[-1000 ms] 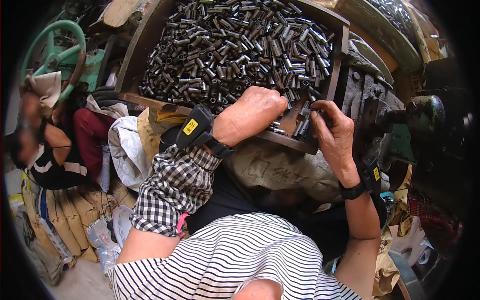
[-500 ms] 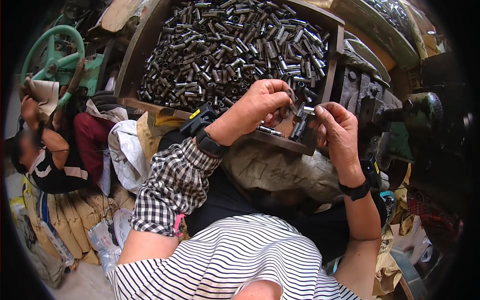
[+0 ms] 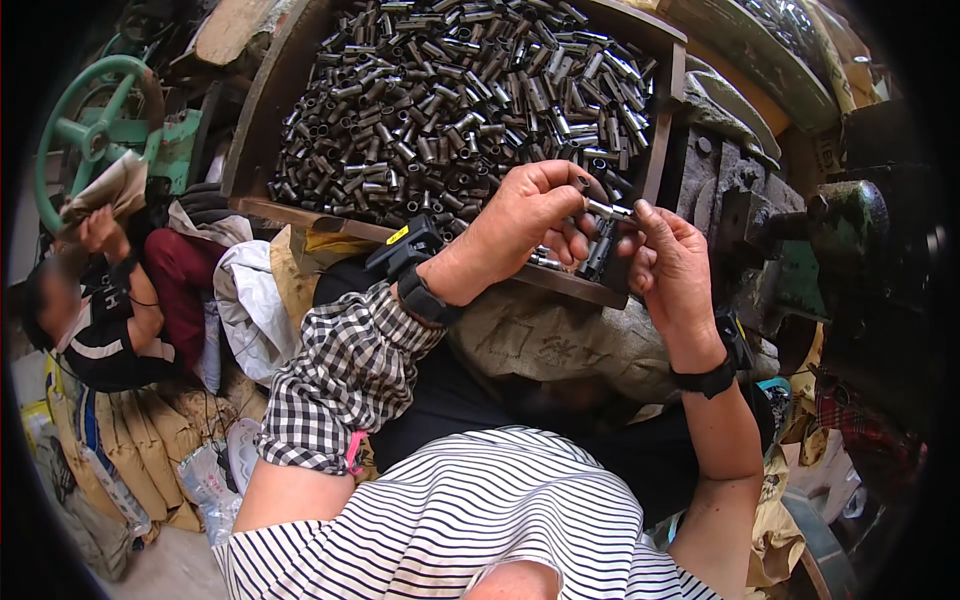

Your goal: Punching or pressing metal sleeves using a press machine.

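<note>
My left hand [image 3: 535, 215] and my right hand [image 3: 672, 245] meet above the near right corner of a wooden tray [image 3: 655, 165]. Between their fingertips lies a small shiny metal tube [image 3: 608, 210], held roughly level. My right thumb and forefinger pinch its right end, while my left fingers close around its left end. A dark short piece shows at my left fingertips; its kind is unclear. Just below, darker metal tubes [image 3: 598, 255] rest in the tray's corner. Many short steel tubes [image 3: 450, 110] fill the tray behind my hands.
Dark machinery [image 3: 850, 240] stands close on the right. A green handwheel [image 3: 95, 140] is at the far left, where another person [image 3: 110, 310] holds a tan sheet. Crumpled sacking [image 3: 560, 345] hangs below the tray's front edge.
My hands have come together, and the shiny tube's left end now reaches my left fingers. At the left, the other person's hands and tan sheet have shifted.
</note>
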The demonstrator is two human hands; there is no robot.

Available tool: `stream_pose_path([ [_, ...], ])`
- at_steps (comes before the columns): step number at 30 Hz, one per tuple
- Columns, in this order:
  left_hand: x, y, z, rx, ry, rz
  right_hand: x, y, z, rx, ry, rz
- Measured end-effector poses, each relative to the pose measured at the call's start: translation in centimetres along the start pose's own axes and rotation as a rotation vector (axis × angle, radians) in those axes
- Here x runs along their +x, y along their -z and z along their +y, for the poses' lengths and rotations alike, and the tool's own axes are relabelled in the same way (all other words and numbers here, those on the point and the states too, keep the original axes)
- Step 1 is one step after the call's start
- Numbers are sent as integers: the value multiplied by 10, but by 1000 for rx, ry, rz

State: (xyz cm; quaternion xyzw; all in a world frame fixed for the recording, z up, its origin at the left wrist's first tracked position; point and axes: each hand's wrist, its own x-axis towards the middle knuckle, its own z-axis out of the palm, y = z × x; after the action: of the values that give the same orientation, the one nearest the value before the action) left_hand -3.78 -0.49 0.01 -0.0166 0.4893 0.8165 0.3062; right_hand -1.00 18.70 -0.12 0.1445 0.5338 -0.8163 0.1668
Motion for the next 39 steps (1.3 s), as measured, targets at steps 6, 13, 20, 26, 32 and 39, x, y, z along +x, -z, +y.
stream_pose_path([
  [6, 1, 0, -6, 42, -68, -28, -2, 1, -4, 103, -89, -9],
  [13, 2, -1, -9, 13, -60, -34, -2, 1, -5, 118, -98, 15],
  [20, 1, -1, -11, -32, -28, -22, -3, -3, 1, -53, 85, 34],
  [26, 0, -6, -16, -102, -36, 7, -6, -7, 3, -147, 123, 69],
  [32, -1, -9, -24, -187, -10, 47, -7, -9, 6, -105, 78, 119],
  [39, -1, -12, -10, -19, 43, -21, -3, 1, -6, 8, -99, -3],
])
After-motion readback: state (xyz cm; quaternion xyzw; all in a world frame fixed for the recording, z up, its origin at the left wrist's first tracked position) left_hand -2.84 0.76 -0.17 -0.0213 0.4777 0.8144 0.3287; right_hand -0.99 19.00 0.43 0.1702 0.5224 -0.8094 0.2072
